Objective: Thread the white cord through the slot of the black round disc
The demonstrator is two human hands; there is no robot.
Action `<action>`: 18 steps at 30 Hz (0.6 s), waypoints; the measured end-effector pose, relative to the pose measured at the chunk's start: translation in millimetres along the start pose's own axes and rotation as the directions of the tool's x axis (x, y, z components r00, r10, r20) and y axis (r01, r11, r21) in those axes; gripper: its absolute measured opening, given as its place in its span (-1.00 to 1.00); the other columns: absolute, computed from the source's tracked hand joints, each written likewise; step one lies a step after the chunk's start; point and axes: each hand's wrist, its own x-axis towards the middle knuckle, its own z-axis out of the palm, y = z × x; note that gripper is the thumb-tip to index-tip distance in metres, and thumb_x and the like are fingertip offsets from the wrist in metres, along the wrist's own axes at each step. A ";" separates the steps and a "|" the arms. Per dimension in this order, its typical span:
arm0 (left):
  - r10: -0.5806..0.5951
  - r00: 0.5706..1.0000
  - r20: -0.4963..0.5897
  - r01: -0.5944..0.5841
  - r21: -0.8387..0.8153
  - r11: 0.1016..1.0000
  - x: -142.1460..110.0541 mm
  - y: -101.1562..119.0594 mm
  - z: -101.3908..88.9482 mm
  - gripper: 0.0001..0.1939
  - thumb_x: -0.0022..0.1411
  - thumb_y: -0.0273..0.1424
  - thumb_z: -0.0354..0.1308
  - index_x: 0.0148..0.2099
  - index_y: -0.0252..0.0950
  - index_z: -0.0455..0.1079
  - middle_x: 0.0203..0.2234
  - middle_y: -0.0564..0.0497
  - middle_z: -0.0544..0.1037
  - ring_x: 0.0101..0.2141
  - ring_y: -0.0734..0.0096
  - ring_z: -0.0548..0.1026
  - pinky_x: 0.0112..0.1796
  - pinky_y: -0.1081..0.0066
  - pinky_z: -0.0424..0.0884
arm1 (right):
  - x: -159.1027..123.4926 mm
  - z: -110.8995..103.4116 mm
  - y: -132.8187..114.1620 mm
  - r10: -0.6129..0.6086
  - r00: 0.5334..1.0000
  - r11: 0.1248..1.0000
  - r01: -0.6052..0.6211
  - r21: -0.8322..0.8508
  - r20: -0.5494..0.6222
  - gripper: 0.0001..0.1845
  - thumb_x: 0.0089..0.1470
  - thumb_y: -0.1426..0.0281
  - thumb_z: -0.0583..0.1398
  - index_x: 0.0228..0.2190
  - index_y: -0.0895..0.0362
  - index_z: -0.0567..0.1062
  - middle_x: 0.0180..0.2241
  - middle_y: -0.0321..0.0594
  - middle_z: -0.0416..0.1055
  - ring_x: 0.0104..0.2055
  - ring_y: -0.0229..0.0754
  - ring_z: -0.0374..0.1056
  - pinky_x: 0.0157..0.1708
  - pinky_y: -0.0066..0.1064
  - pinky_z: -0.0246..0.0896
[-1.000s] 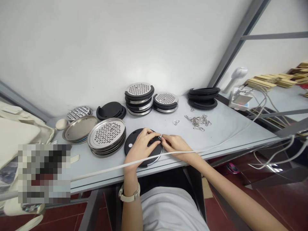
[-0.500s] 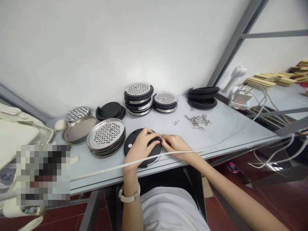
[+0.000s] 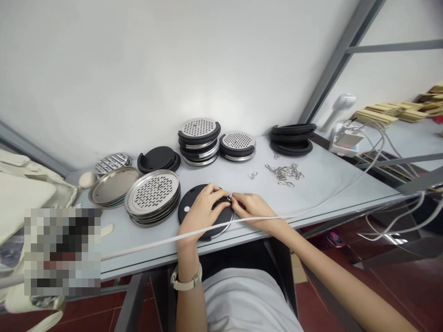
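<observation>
A round black disc (image 3: 189, 199) with a white dot lies near the table's front edge. My left hand (image 3: 203, 211) rests over the disc, its thumb and fingertips pinched at the right rim. A small metal wire clip (image 3: 229, 198) glints between those fingertips. At the same spot, my right hand (image 3: 252, 208) pinches with its fingers curled, almost touching the left fingertips; what it grips is mostly hidden. Silver edging shows along the disc's lower right rim. Left of the disc stands a stack of perforated metal plates (image 3: 152, 191).
Loose wire clips (image 3: 285, 174) lie to the right. Behind stand stacks of black-rimmed perforated discs (image 3: 199, 129) and black rings (image 3: 292, 147). Plain metal plates (image 3: 116, 184) and black discs (image 3: 159, 159) sit left. A white cable (image 3: 311, 210) crosses over my wrists.
Both hands stay at the disc's right rim, with hardly any movement. Slightly more of the metal clip shows between the fingertips.
</observation>
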 end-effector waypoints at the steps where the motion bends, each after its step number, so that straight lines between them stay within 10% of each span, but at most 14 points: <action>1: 0.001 1.000 0.000 -0.001 -0.002 1.000 0.1 0.1 0.1 -0.82 0.29 -0.44 0.03 -0.09 -0.20 0.40 -0.20 -0.02 0.36 -0.13 0.31 0.37 -0.04 0.29 0.30 | 0.0 0.1 0.0 0.001 1.000 1.000 -0.001 0.002 0.001 -0.70 0.24 0.34 -0.06 -0.40 0.15 0.39 -0.50 -0.25 0.42 -0.53 -0.31 0.23 -0.47 -0.49 -0.06; 18: -0.042 0.999 -0.010 0.043 0.094 0.995 -0.1 0.9 1.8 -0.81 0.27 -0.42 0.06 -0.07 -0.18 0.39 -0.28 0.02 0.36 -0.22 0.34 0.40 -0.17 0.35 0.35 | -0.7 -0.6 0.0 0.011 1.000 1.000 -0.011 0.008 0.004 -0.69 0.24 0.35 -0.07 -0.42 0.14 0.39 -0.50 -0.26 0.42 -0.53 -0.31 0.23 -0.47 -0.48 -0.06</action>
